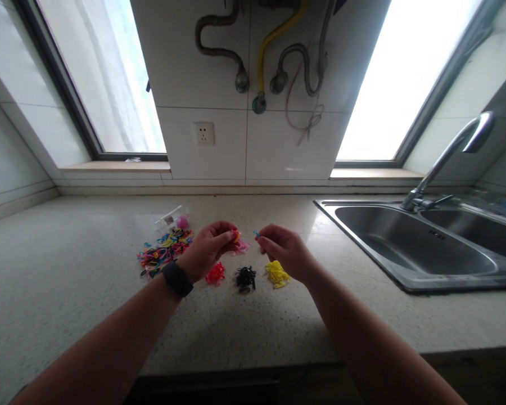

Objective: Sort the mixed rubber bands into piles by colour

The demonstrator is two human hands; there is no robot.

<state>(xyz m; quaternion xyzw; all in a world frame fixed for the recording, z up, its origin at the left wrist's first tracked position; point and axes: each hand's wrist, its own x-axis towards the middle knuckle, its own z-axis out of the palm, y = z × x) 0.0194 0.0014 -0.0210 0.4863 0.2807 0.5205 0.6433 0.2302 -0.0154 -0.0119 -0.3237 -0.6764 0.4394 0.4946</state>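
Observation:
Small rubber bands in mixed colours lie in a loose pile [164, 250] on the left of the counter. My left hand [213, 247], with a dark band on its wrist, is closed on a few red and yellow rubber bands [236, 235]. Pinched in my right hand [284, 247] is a blue rubber band [256, 234]. Below the hands sit separate heaps: red rubber bands [215, 273], black rubber bands [245, 278] and yellow rubber bands [277, 274]. A pink heap [241, 246] shows partly behind my left fingers.
A clear plastic bag [171, 218] with a pink item lies behind the mixed pile. To the right, a double steel sink [358, 264] with a tap [451, 152] is set into the speckled counter [88, 270]. The tiled wall carries a socket [204, 134] and hoses [261, 56].

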